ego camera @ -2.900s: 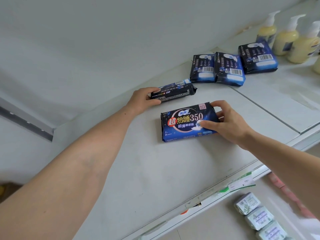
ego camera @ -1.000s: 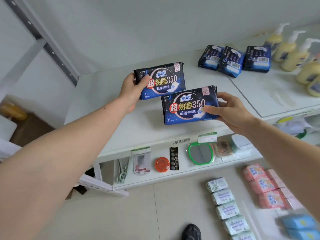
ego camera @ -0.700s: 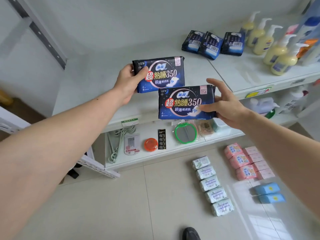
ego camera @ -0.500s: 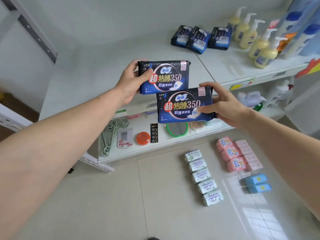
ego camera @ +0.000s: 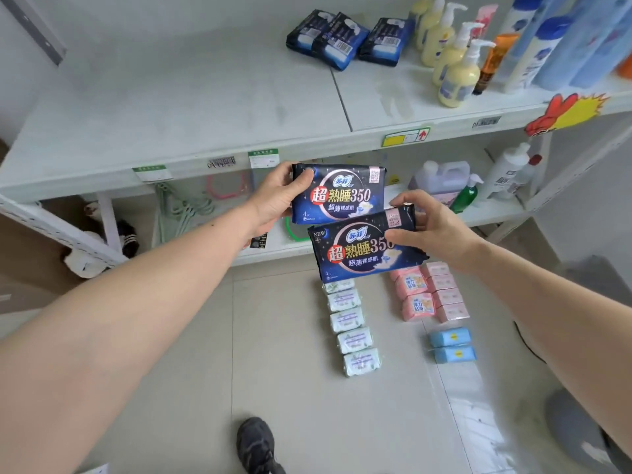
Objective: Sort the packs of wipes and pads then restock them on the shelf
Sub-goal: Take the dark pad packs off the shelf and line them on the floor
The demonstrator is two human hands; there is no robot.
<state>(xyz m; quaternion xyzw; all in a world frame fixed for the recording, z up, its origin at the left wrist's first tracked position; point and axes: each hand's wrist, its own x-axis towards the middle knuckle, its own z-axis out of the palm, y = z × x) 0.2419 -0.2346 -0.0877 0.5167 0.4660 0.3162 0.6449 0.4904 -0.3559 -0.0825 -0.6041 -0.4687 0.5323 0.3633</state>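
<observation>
My left hand [ego camera: 273, 200] grips the left end of a dark blue pad pack [ego camera: 345, 193], held in the air in front of the white shelf [ego camera: 191, 107]. My right hand [ego camera: 434, 230] pinches the right end of a second dark blue pad pack [ego camera: 355, 251], just below and overlapping the first. Three more dark blue packs [ego camera: 345, 37] lie at the back of the shelf top. On the floor lie a row of several white-green wipe packs [ego camera: 349, 328], several pink packs [ego camera: 427, 292] and two light blue packs [ego camera: 451, 345].
Yellow pump bottles [ego camera: 451, 56] and tall blue bottles [ego camera: 554, 39] stand on the shelf top at the right. The lower shelf holds hangers [ego camera: 181, 213], a jug [ego camera: 441, 179] and spray bottles [ego camera: 506, 172]. My shoe [ego camera: 256, 443] is on the tiled floor.
Both hands lifted the two dark blue packs off the shelf top and brought them back and down, in front of the shelf edge. The view has tilted down toward the floor.
</observation>
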